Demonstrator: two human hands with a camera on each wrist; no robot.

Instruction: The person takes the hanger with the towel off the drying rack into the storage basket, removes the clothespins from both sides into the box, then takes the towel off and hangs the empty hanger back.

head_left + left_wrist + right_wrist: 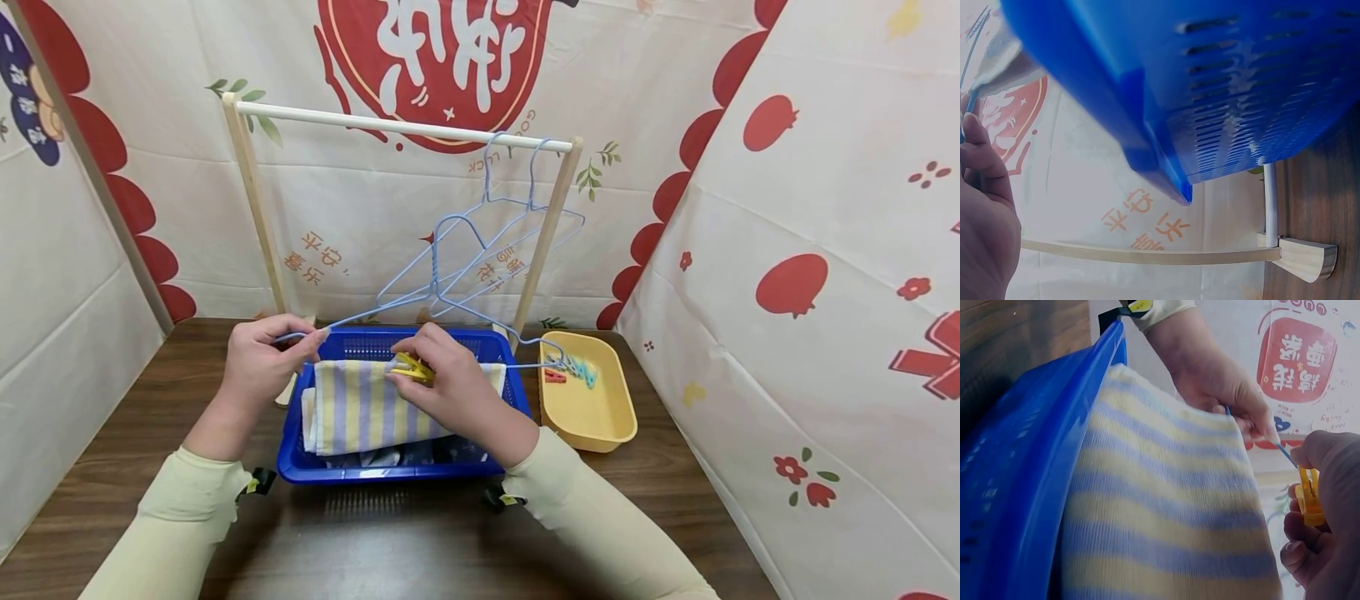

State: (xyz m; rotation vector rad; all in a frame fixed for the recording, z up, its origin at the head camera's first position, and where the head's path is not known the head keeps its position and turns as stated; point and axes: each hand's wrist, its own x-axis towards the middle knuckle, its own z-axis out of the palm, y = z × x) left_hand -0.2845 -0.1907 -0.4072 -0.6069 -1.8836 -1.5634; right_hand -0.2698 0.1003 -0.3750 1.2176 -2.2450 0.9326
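A striped yellow and lavender towel [367,408] hangs folded over the bottom bar of a blue wire hanger [390,305]. My left hand [262,358] grips the hanger's left corner between thumb and fingers. In my right hand [450,379] a yellow clothespin [412,369] is pinched, at the towel's top edge. The right wrist view shows the clothespin [1310,497] between thumb and fingers, near the hanger's wire; whether it bites on the towel I cannot tell. Below the towel stands a blue basket [330,475] with dark patterned cloth [420,454] inside.
Behind the basket stands a rack with a white rail [360,122] and wooden posts [255,200]. Two more blue hangers [532,179] hang at its right end. A yellow tray [615,425] on the right holds several clothespins [588,377], blue-green and red.
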